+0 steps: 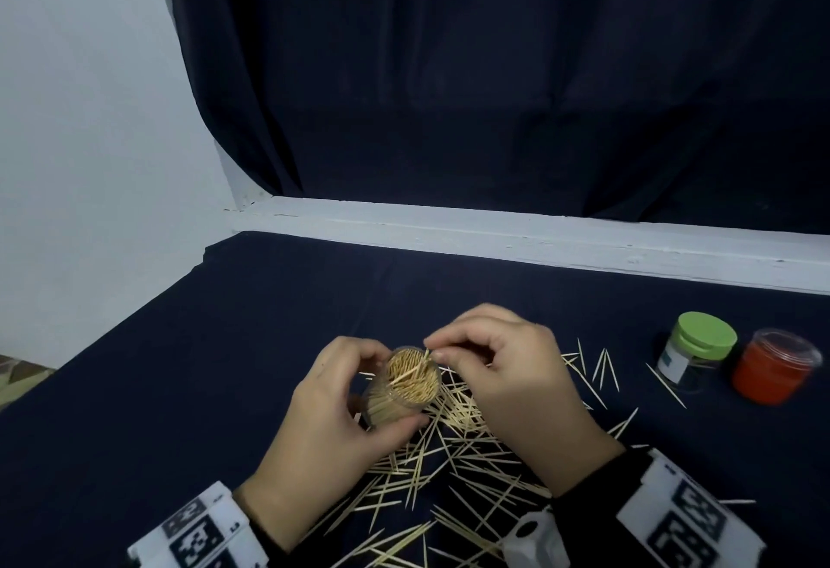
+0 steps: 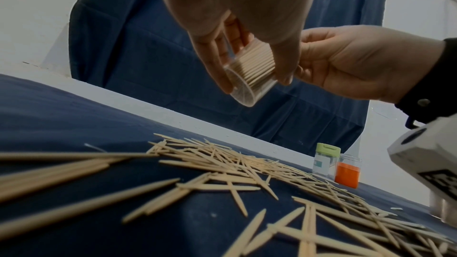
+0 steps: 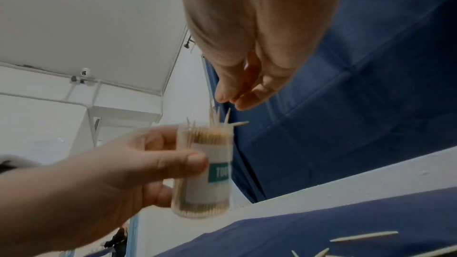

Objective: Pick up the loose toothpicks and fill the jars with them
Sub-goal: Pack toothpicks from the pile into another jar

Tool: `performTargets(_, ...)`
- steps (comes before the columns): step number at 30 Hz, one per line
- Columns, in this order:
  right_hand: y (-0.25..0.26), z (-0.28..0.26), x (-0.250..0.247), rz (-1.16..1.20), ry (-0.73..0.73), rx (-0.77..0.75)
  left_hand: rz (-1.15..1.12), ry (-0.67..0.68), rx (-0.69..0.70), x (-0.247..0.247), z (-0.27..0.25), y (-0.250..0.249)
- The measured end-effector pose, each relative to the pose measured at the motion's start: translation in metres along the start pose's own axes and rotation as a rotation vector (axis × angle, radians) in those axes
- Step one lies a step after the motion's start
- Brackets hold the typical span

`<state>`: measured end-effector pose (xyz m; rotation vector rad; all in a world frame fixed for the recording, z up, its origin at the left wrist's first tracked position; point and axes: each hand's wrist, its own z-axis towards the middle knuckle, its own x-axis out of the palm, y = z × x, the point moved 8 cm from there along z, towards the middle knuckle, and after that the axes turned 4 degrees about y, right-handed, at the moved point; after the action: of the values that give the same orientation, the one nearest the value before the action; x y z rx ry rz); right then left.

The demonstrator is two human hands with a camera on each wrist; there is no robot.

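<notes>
White-and-teal label on the jar: "TOO", apparently cut off

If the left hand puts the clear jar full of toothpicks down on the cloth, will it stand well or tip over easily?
The clear jar looks tall and narrow with a flat round base, so it would probably stand, though a sideways knock could tip it. Packed nearly full, it is likely bottom-steady. Set on the loose toothpicks beneath it, it may wobble. Its smooth wall may be slippery in the left hand.

A dark blue cloth covers the counter in the lower half of the frame. Behind it runs a white ledge from left to right. Above the ledge hangs a dark blue curtain. A white wall fills the left side.
</notes>
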<state>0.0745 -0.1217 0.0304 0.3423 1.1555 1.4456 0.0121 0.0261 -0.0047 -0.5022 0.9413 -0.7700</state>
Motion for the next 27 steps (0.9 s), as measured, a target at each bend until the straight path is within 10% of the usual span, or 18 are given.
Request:
performTargets(14, 0.006, -0.011, 0.003, -0.006, -0.036, -0.028, -0.009, -0.010, 0.089, -0.001, 0.000, -0.009)
performTargets(22, 0.030, -0.016, 0.008, -0.676, 0.076, -0.338, 0.089, 0.003, 0.089, 0.000, 0.002, -0.009)
performTargets(27, 0.034, -0.017, 0.019, -0.418, 0.079, -0.335, 0.106, 0.007, 0.129, 0.006, 0.003, -0.012)
